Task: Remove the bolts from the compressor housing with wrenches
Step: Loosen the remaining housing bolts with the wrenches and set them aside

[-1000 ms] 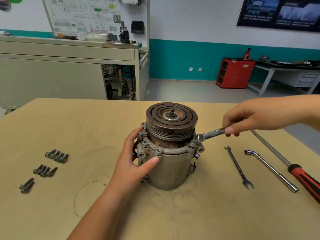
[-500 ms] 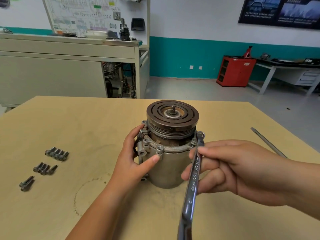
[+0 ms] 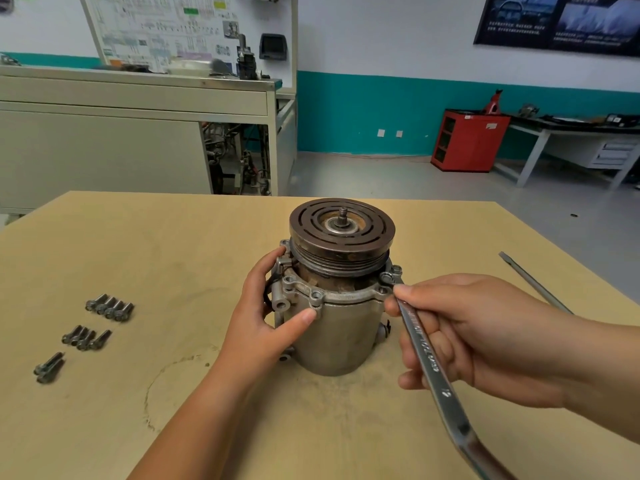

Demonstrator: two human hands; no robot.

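- Fingers [image 3: 410, 381] of the right hand [image 3: 491, 341] are wrapped round the shank of the ring wrench [image 3: 424, 351], index finger laid along its top edge. The handle runs down toward me and out of frame.
- Left hand [image 3: 273, 310] grasps the compressor housing [image 3: 339, 337] from its left side. Its thumb presses the near wall just below the flange [image 3: 346, 298], and the other fingers curl round the far side.
- Housing stands upright mid-table [image 3: 138, 244], clutch pulley [image 3: 341, 230] on top.
- Wrench's ring end sits at a flange ear on the right, just under the pulley rim. I cannot make out the bolt head inside the ring.
- Loose bolts [image 3: 110, 307] lie in three small groups well to the left. A long steel bar [image 3: 533, 285] lies at the right edge.
- My read: a loosening stroke on that right-side bolt.
- To do it well, I'd seat the ring fully down and square on the head and keep the handle level with the flange.
- The pulley rim crowds the ring, so watch that it doesn't ride up off the head.
- The left hand must brace against the pull, or the housing will twist or tip.
- Once the bolt is free, fingers would probably be quicker.
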